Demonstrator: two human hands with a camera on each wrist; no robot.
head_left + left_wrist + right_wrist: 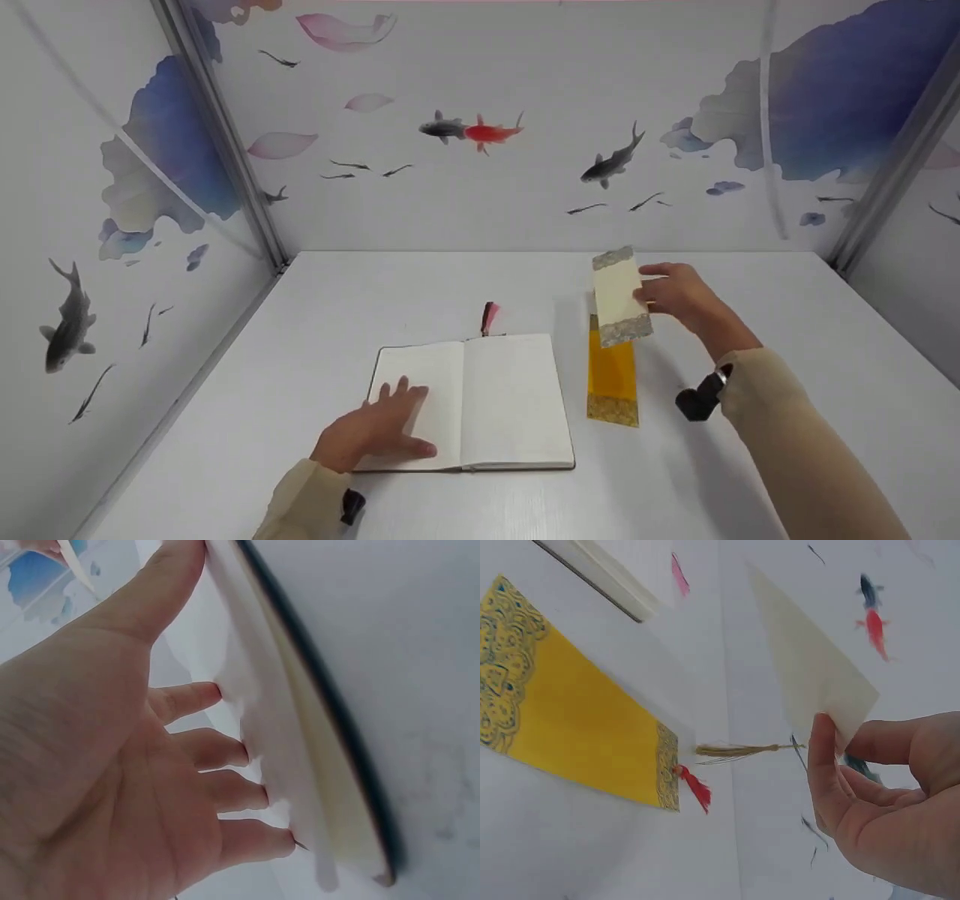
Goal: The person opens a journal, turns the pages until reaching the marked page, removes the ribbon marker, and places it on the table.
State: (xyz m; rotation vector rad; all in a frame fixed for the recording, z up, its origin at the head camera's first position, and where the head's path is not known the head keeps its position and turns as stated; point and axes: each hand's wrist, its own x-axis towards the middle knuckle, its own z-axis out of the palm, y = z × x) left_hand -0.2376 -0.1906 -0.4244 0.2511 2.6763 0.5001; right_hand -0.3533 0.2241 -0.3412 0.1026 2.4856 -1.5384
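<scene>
An open notebook (514, 397) with blank pages lies on the white table. My left hand (379, 431) rests on its left page, fingers spread; in the left wrist view the fingertips (255, 795) press the paper near the dark cover edge. My right hand (675, 296) pinches a cream bookmark (619, 292) with grey patterned ends by its right edge, thumb on one face and fingers on the other. A tan tassel (739, 750) hangs from it. Below this bookmark, a yellow bookmark (613, 375) with patterned ends lies flat, its red tassel (697, 789) showing in the right wrist view.
A pink and dark tassel (488, 318) sticks out past the notebook's top edge. White panels printed with fish, petals and blue shapes stand behind (510, 210) and at the sides of the table (360, 292). Metal posts (225, 135) mark the corners.
</scene>
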